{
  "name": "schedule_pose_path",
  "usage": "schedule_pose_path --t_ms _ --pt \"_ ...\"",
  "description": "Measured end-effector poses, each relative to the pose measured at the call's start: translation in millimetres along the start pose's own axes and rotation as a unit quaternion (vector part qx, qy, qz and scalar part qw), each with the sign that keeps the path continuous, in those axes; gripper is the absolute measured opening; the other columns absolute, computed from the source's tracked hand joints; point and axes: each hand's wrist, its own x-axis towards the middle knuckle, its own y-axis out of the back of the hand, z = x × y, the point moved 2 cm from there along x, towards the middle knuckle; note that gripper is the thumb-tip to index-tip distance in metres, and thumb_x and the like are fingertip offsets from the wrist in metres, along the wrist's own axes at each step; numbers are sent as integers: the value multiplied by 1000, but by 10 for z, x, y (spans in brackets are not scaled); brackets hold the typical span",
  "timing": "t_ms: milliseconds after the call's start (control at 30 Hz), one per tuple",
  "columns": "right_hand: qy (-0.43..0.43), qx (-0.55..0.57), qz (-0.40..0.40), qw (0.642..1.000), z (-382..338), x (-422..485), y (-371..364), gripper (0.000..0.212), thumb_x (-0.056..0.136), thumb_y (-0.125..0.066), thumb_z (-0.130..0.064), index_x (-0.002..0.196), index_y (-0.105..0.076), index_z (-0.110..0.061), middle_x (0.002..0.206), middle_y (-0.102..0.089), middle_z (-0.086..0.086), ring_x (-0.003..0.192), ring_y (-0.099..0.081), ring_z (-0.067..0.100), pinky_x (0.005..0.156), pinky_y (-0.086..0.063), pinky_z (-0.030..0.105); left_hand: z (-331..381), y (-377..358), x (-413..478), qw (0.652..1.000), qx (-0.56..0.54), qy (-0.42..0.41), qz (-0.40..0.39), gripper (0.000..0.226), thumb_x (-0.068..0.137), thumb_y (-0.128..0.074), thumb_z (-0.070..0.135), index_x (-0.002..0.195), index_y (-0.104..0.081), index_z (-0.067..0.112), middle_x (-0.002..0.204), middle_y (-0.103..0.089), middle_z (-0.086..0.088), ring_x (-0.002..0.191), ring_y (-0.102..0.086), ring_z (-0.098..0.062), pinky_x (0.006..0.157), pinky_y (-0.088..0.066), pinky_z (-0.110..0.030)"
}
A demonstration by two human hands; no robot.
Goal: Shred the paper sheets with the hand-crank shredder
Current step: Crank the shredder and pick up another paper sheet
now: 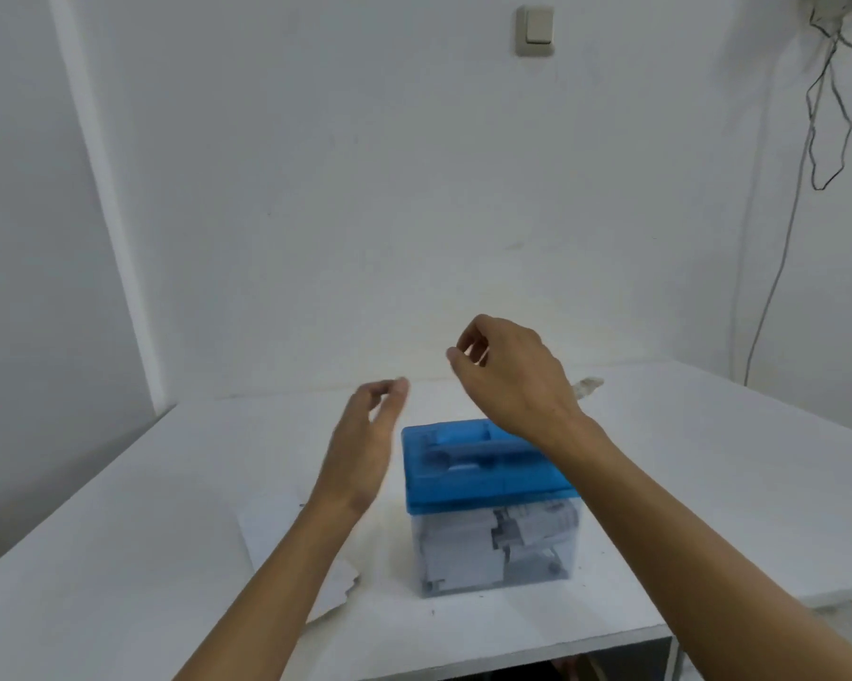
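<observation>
risk: bin already stuffed, hands not on anything

both hands are up in the air, holding nothing. left hand [365,435] is loosely curled beside the shredder [488,503]; right hand [507,376] is half-curled above its blue lid [483,476]. paper sheets [286,548] lie flat on the table [709,459], just left of the shredder, partly under my left forearm. clear bin looks packed with shreds, so i'd expect a jam on the next feed. nothing steadies the box; cranking could skid it toward the near edge. crank not visible.
</observation>
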Motion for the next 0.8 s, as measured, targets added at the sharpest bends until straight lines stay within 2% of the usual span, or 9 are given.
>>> schedule_pose_path --t_ms 133,200,267,367,467,600,667,800 --pt "51 68 -30 996 -466 -158 -105 14 94 -56 -41 99 -59 -29 96 -59 -14 88 -58 9 78 -52 34 -286 553 76 995 -52 25 80 29 104 -43 42 117 -65 28 127 -62 12 125 -53 -11 112 -36 -38" --pt "76 100 -52 991 -679 -233 -188 14 94 -57 -39 102 -59 -26 97 -57 -12 90 -57 10 80 -53 35 -440 834 62 993 -47 39 97 22 102 -52 37 111 -67 26 120 -66 10 120 -57 -12 111 -40 -44" --pt "102 116 -76 985 -869 -315 -307 15 95 -57 -36 104 -58 -24 97 -56 -10 91 -55 11 82 -50 34 -611 1066 15 992 -9 65 105 21 100 -56 36 114 -66 25 119 -65 11 118 -57 -13 109 -42 -47" --pt "118 122 -129 977 -1052 -461 -582 16 96 -56 -32 107 -57 -21 98 -53 -8 92 -53 13 82 -47 32 -854 1238 -94 988 44 97 108 15 100 -57 28 113 -65 25 120 -63 8 117 -57 -16 106 -45 -45" --pt "69 111 -223 966 -1041 -628 -1045 25 96 -56 -34 115 -56 -18 113 -55 0 101 -56 20 88 -50 37 -1079 1259 -214 985 85 99 112 17 98 -58 13 112 -64 20 116 -65 3 110 -59 -18 93 -42 -34" --pt "-8 0 -310 951 -847 -863 -1664 69 90 -53 -65 132 -46 -10 129 -47 9 119 -48 28 95 -46 43 -1347 1187 -318 982 119 111 101 26 98 -51 3 116 -60 20 119 -61 3 116 -56 -19 92 -41 -31" --pt "-25 -49 -312 949 -749 -988 -1865 84 83 -48 -77 131 -45 -9 128 -46 10 118 -45 29 95 -42 44 -1455 1137 -371 977 143 132 89 33 97 -47 3 123 -56 21 125 -58 1 121 -52 -20 97 -44 -36" --pt "-49 -49 -277 958 -615 -1119 -2027 81 79 -52 -78 128 -45 -13 127 -45 6 116 -43 26 100 -40 41 -1508 1116 -435 970 181 137 82 41 97 -45 6 132 -48 26 138 -51 2 134 -45 -20 110 -38 -43"
